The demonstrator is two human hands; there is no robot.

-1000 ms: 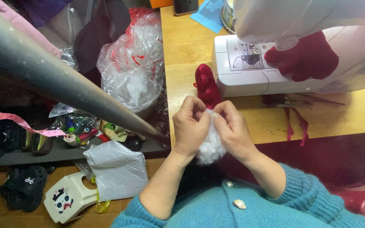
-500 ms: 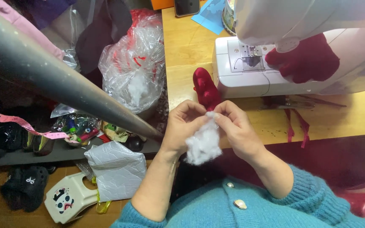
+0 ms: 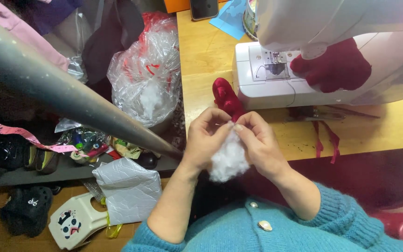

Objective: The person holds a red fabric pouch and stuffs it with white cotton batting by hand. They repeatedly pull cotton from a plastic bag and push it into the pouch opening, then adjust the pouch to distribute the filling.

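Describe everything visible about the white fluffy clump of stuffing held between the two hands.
The white fluffy clump of stuffing looks like soft, loose fibrefill, irregular and wispy at its edges. It hangs between both hands, above the person's lap, just off the near edge of the wooden table. The left hand and the right hand pinch its top with their fingertips, and the bulk bulges below them. Just beyond the fingertips lies a small red fabric piece; whether the two touch cannot be told.

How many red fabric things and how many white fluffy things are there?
Red fabric things: 3, the small stuffed red velvet piece, the dark red cloth under the sewing machine, the thin red strips.
White fluffy stuffing: 2, the tuft in both hands, the clump in the clear plastic bag.
Total: 5
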